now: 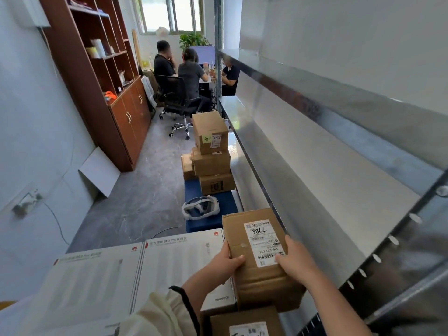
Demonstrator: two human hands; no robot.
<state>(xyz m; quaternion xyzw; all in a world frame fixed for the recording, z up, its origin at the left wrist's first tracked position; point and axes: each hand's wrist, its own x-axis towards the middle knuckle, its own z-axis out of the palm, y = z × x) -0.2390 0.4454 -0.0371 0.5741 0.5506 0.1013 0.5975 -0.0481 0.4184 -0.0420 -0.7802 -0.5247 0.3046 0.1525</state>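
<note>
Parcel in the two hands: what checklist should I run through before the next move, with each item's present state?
1. Left hand grips the parcel at its left edge: ok.
2. Right hand grips its right edge: ok.
3. Label faces up and shows: ok.
4. Room on the metal shelf beside the parcel: ok.
5. Parcel free of the white boxes on its left: cannot tell.
6. Whether anything bears the parcel from below: cannot tell.
</note>
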